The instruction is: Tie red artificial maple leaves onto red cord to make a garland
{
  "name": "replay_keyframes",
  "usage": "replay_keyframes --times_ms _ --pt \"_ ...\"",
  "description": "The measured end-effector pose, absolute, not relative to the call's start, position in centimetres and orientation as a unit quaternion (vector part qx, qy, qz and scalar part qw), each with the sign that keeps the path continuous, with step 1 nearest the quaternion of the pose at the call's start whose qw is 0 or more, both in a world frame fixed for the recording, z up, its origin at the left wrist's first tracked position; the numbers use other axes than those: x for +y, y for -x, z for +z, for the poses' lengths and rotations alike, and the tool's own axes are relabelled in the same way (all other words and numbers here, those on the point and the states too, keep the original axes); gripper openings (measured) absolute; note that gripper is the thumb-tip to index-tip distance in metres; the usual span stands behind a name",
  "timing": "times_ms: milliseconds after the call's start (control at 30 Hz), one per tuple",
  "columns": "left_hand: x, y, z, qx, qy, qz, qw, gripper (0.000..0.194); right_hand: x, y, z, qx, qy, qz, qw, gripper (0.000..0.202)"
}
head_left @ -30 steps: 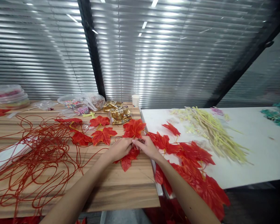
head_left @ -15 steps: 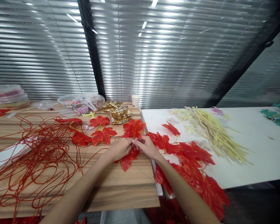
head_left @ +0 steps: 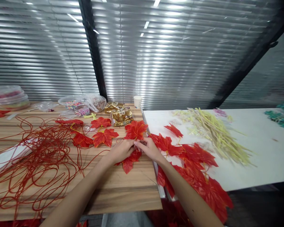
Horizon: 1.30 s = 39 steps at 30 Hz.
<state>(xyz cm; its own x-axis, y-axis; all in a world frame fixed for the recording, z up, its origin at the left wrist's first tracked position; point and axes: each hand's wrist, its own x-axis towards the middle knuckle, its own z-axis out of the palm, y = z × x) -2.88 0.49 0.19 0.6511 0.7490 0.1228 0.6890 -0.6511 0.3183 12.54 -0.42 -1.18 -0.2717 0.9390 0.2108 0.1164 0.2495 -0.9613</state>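
Observation:
My left hand [head_left: 123,149] and my right hand [head_left: 149,148] meet at the wooden table's right edge, fingers pinched together. What lies between the fingertips is too small to make out. A red maple leaf [head_left: 135,130] spreads just beyond them, and another red leaf [head_left: 128,164] shows below. To the right, a garland of red leaves [head_left: 194,157] runs under my right forearm and over the near edge. A tangle of red cord [head_left: 42,157] covers the left side, one strand reaching toward my left hand. Loose-looking red leaves [head_left: 105,137] lie left of my hands.
Gold foil packets [head_left: 121,117] and a paper cup [head_left: 137,102] stand behind my hands. Bags and tubs of small beads [head_left: 82,110] are at the back left. Yellow stems [head_left: 215,135] lie on the white table [head_left: 267,157], with green foliage at far right.

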Motion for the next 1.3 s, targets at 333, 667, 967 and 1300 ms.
replay_keyframes --times_ms 333,667,967,1300 --pt "0.41 2.83 0.45 0.397 -0.9 0.119 0.132 0.023 -0.48 -12.58 -1.25 -0.65 0.41 0.458 0.447 0.03" --pt "0.56 2.89 0.07 0.395 -0.905 0.116 0.107 0.019 -0.45 -12.65 -1.39 -0.667 0.423 0.431 0.436 0.028" --pt "0.61 2.98 0.0 0.388 -0.908 0.115 0.103 0.018 -0.51 -12.61 -1.31 -0.669 0.423 0.432 0.433 0.026" --pt "0.55 2.93 0.26 0.388 -0.909 0.113 0.1 0.016 -0.4 -12.6 -1.42 -0.674 0.426 0.422 0.432 0.025"
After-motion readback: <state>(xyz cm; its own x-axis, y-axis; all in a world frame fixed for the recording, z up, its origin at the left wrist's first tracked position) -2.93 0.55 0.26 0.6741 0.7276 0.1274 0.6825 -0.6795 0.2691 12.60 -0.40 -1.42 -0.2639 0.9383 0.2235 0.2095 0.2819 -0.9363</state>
